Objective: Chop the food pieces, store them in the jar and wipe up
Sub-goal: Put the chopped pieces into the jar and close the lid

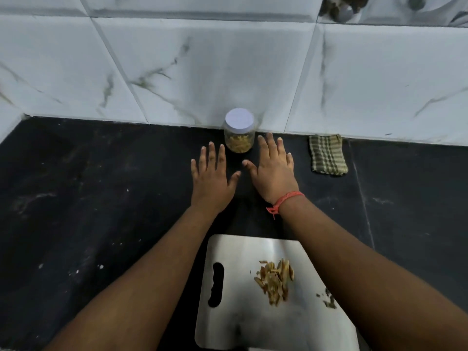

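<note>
A clear jar [239, 141] with a pale lilac lid stands against the tiled wall, holding yellowish food pieces. My left hand [211, 177] and my right hand [273, 171] lie flat over the black counter just in front of it, fingers spread, holding nothing. A red thread is tied around my right wrist. Near me lies a steel chopping board [243, 323] with a handle slot. A small heap of chopped food pieces [274, 281] sits on it, with a few scraps [329, 300] beside my right forearm. No knife is in view.
A folded green checked cloth [328, 154] lies on the counter [88, 198] right of the jar, by the wall. White marble-look tiles [202, 72] rise behind. Pale crumbs speckle the counter on the left.
</note>
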The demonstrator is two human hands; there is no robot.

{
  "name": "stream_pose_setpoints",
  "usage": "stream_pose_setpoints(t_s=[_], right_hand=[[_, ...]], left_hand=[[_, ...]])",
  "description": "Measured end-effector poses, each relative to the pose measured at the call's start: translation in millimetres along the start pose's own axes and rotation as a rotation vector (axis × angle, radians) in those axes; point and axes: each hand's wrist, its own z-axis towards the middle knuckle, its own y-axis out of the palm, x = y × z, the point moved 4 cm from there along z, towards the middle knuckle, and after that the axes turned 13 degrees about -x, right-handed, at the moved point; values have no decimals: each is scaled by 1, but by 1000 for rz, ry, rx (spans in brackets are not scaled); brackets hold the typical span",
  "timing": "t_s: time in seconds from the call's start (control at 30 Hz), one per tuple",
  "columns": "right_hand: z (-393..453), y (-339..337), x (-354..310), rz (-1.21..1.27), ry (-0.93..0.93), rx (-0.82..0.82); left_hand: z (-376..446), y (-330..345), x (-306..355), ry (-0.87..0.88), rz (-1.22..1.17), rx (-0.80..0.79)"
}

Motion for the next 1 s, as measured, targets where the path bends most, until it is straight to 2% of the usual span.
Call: stream_pose_setpoints(t_s=[0.23, 0.43, 0.57, 0.7, 1.0], right_hand=[[71, -16, -19, 103, -48, 46], [103, -16, -28, 118, -74, 70], [107, -13, -30, 147, -119, 82], [105, -14, -32, 174, -145, 85], [58, -18, -40, 233, -133, 168]], left_hand=[[62, 3, -13, 0, -122, 0], [94, 3, -8, 17, -325, 20], [112, 4, -6, 14, -445, 48], [112, -1, 2, 46, -663, 92], [74, -2, 13, 100, -816, 163]])
